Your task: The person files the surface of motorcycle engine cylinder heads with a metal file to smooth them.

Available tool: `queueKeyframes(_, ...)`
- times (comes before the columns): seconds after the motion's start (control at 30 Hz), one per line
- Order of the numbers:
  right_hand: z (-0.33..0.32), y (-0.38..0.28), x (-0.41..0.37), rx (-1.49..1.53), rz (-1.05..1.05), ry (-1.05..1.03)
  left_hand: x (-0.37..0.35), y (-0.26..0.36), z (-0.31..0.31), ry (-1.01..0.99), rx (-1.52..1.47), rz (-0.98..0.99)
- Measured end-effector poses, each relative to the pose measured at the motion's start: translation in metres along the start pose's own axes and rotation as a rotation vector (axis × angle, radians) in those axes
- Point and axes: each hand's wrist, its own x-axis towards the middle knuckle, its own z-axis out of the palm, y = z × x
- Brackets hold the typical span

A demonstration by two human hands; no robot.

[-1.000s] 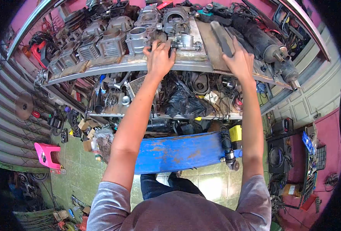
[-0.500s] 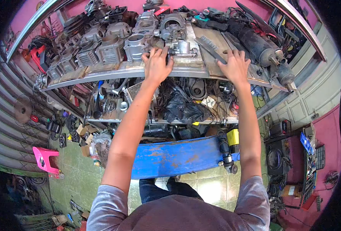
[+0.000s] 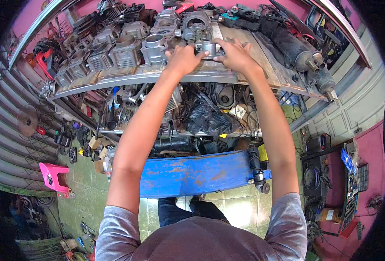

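Gripping the carburettor body (image 3: 208,46) from both sides, the left hand (image 3: 183,58) and right hand (image 3: 234,55) clasp it at the front edge of the top shelf (image 3: 127,79) — best lifted level, clear of the engine cylinders (image 3: 125,51) beside it.

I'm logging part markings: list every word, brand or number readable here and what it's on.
No text can be read.
Metal part touched by left hand and right hand: no marking shows.
Blue packet at the right: print too blurred to read.
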Motion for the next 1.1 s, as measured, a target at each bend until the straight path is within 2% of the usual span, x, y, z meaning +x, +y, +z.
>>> queueKeyframes(0.07,0.005,-0.003,-0.005,-0.051,-0.035,0.160,-0.006,0.003,-0.009,-0.016,-0.019,-0.004)
queueKeyframes(0.1,0.010,-0.006,-0.008,-0.052,-0.041,0.158,-0.007,0.002,-0.005,0.033,-0.017,0.020)
queueKeyframes(0.17,0.024,-0.013,-0.014,-0.195,-0.098,0.345,-0.008,-0.003,0.001,0.084,-0.015,0.041)
queueKeyframes(0.2,0.035,-0.013,-0.013,-0.193,-0.099,0.344,-0.009,-0.007,0.007,0.193,-0.032,0.079)
queueKeyframes(0.23,0.048,-0.013,-0.012,-0.204,-0.101,0.449,-0.009,-0.012,0.014,0.300,-0.047,0.118)
queueKeyframes(0.27,0.057,-0.011,-0.010,-0.214,-0.102,0.556,-0.008,-0.015,0.021,0.298,-0.045,0.119)
queueKeyframes(0.37,0.047,-0.017,-0.014,-0.055,-0.022,0.476,-0.008,-0.024,0.031,0.388,-0.109,0.152)
queueKeyframes(0.53,0.029,-0.011,-0.010,-0.044,0.101,0.368,-0.009,-0.016,0.017,0.274,-0.009,0.089)
queueKeyframes(0.6,0.022,-0.007,-0.007,-0.036,0.143,0.123,-0.010,-0.012,0.011,0.248,0.012,0.079)
queueKeyframes(0.7,0.023,-0.005,-0.004,0.069,0.131,0.135,-0.010,-0.007,0.006,0.179,0.070,0.065)
queueKeyframes(0.8,0.031,-0.004,0.003,0.082,0.178,0.221,-0.013,-0.006,0.011,0.311,0.100,0.130)
queueKeyframes(0.87,0.038,-0.004,0.007,0.119,0.189,0.272,-0.012,-0.007,0.012,0.474,0.102,0.315)
queueKeyframes(0.93,0.037,-0.006,0.006,0.157,0.204,0.321,-0.007,-0.013,0.019,0.529,0.124,0.384)
queueKeyframes(1.0,0.035,-0.006,0.006,0.244,0.240,0.213,-0.002,-0.019,0.023,0.599,0.156,0.467)
queueKeyframes(1.1,0.042,-0.002,0.009,0.228,0.207,0.214,-0.006,-0.025,0.029,0.658,0.144,0.484)
